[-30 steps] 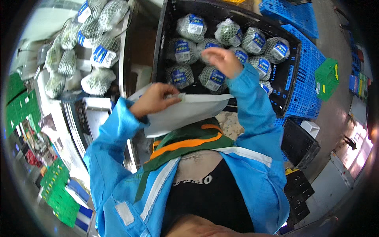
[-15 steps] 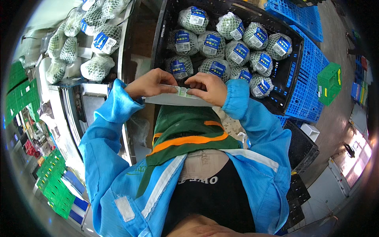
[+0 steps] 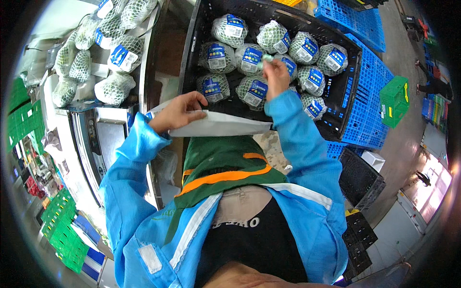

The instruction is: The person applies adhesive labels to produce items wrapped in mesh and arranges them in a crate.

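My left hand [image 3: 180,113] grips a long white sheet [image 3: 230,126] near its left part, the thumb lying along the upper edge. My right hand [image 3: 276,77] pinches a small pale green sticker [image 3: 265,60] above the produce in the black crate [image 3: 188,57]. Several round green produce pieces sit in the crate, each in a white foam net with a blue and white label; one netted piece [image 3: 252,91] lies just left of my right wrist. My right fingertips are close over another netted piece [image 3: 249,58]; I cannot tell whether the sticker touches it.
More netted produce [image 3: 115,85] is heaped on the metal counter at the left. Blue plastic pallets [image 3: 370,105] lie beside the crate at the right, with a green crate [image 3: 394,102] beyond. An empty black crate [image 3: 360,178] stands near my right elbow.
My right hand has left the white sheet and moved forward and right over the crate, carrying the small sticker. My left hand still keeps the sheet, which now tilts slightly.
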Tool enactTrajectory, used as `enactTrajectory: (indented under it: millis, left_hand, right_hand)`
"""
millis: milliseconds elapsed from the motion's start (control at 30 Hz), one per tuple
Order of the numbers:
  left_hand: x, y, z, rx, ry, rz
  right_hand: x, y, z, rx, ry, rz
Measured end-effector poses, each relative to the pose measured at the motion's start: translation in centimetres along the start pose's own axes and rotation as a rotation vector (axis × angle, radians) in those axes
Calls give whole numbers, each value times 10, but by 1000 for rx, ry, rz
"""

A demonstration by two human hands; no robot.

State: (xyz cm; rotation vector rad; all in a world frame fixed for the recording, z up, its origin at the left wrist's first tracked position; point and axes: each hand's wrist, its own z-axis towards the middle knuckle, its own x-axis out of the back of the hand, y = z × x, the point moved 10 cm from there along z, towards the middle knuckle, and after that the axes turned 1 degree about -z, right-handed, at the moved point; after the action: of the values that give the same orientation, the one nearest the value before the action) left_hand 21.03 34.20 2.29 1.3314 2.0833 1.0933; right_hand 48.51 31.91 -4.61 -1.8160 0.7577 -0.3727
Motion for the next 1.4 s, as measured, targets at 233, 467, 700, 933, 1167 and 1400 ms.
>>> enactTrajectory:
  millis: [233, 467, 700, 933, 1167, 1400]
  left_hand:
    - [-28, 14, -27, -15, -229, -123]
    - [-48, 5, -48, 18, -361, -308]
    - [-55, -6, -65, -47, -202, -349]
    - [-77, -3, -110, -128, -237, -553]
    - [-32, -42, -114, -13, 445, -683]
    - [-10, 1, -76, -156, 462, -638]
  right_hand:
    - [25, 81, 91, 55, 362, -258]
    - [44, 46, 75, 145, 249, -357]
    - [109, 152, -2, -649, 3, -290]
    - [104, 138, 5, -448, 74, -839]
    - [82, 80, 12, -370, -286, -821]
    - [-103, -71, -146, -124, -1109, -534]
